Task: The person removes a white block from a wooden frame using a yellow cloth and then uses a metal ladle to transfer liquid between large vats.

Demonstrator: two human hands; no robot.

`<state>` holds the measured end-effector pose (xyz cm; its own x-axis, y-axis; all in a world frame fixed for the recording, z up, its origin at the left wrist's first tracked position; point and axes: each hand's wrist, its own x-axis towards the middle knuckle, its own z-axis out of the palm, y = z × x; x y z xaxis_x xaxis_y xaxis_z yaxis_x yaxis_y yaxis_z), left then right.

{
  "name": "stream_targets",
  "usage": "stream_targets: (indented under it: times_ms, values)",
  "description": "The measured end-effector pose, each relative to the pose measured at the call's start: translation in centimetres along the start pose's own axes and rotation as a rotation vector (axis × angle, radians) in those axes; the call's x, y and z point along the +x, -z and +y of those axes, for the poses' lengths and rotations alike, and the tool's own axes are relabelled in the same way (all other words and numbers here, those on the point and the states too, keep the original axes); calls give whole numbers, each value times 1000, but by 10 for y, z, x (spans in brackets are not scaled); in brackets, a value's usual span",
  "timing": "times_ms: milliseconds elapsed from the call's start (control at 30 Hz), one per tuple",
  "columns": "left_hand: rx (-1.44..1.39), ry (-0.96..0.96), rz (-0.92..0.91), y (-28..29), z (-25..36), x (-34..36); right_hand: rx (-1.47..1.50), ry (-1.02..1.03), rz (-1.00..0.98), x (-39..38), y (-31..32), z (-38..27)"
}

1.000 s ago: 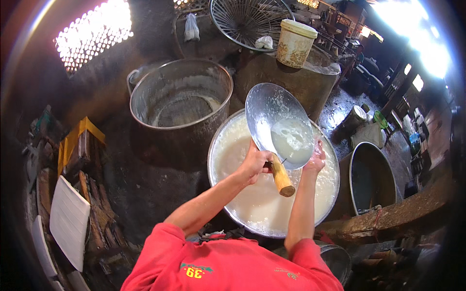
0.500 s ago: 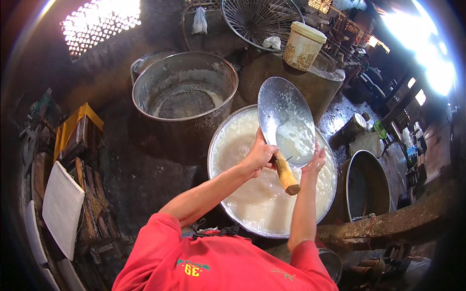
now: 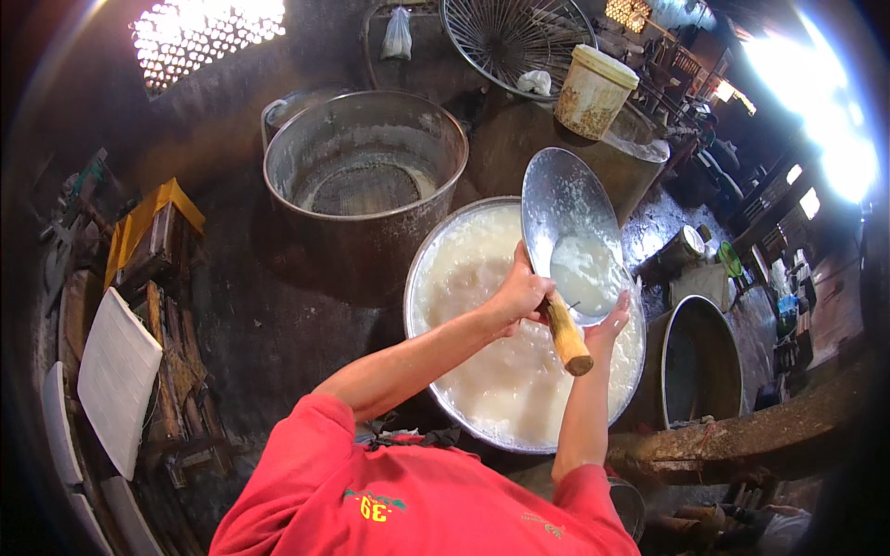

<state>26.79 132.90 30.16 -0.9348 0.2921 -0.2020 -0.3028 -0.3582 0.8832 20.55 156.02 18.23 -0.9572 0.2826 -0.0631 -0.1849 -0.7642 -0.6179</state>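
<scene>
A big metal ladle (image 3: 572,206) with a thick wooden handle is held tilted above a wide metal basin (image 3: 413,320). Cloudy, milky liquid (image 3: 505,380) with white froth fills the basin, and some whitish liquid lies in the lower part of the ladle's bowl. My left hand (image 3: 521,292) is closed round the ladle where handle meets bowl. My right hand (image 3: 612,320) grips the bowl's lower right rim, its fingers partly hidden by the bowl.
A large deep pot (image 3: 366,199) stands behind left, with residue inside. Farther back, a stained white bucket (image 3: 593,97) sits on a big vessel. At right are another metal pot (image 3: 703,361) and a thick log-like beam (image 3: 742,443). White panels (image 3: 120,380) and wood lie left.
Both hands and the ladle have shifted a little to the right over the basin. The whole view has also moved slightly. Both holds look the same.
</scene>
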Motion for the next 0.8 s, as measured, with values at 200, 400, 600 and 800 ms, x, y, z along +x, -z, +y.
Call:
stream_targets:
  times_ms: [200, 400, 600, 800]
  values:
    - [30, -81, -35, 4, -4, 5, 232, 74, -85, -2, 0, -2]
    - [62, -133, -12, 0, -6, 5, -28, 10, 15, -21, 2, 2]
    - [83, -124, -32, 1, -5, 8, 8, 154, -15, -20, 5, 8]
    - [103, -88, -45, -6, -7, 4, 76, 30, -87, -20, 6, -10]
